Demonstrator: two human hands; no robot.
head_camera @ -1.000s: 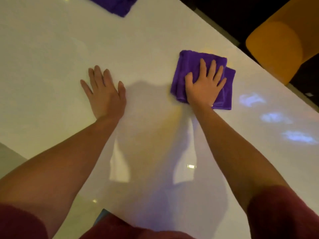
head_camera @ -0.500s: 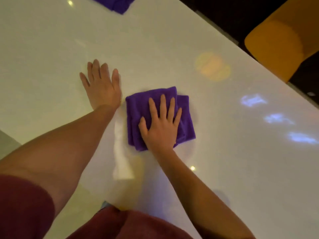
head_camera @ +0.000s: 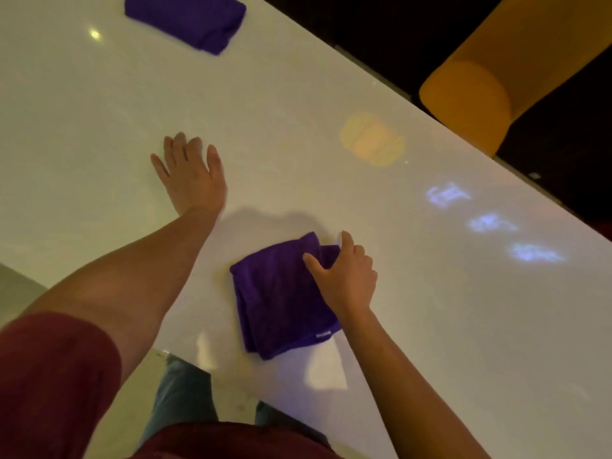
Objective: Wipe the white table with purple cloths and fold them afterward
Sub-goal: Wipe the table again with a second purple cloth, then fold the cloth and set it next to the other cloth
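Head view: right hand (head_camera: 344,276) pinching cloth (head_camera: 281,303) at centre frame; left hand (head_camera: 192,177) flat, fingers spread, on table (head_camera: 99,127).

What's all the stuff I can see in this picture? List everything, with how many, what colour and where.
table: one, glossy white, fills most of the view
near cloth: one, purple, folded, close to the table's near edge, under the right hand
far cloth: one, purple, folded, at the far end of the table, untouched
chair: one, orange-yellow, beyond the table's right edge
light reflections: one yellowish patch and three bluish ones on the table's right side
left hand: flat on the table, fingers spread, empty
right hand: gripping the near cloth's far right corner
sleeves: dark red, at the bottom of the view
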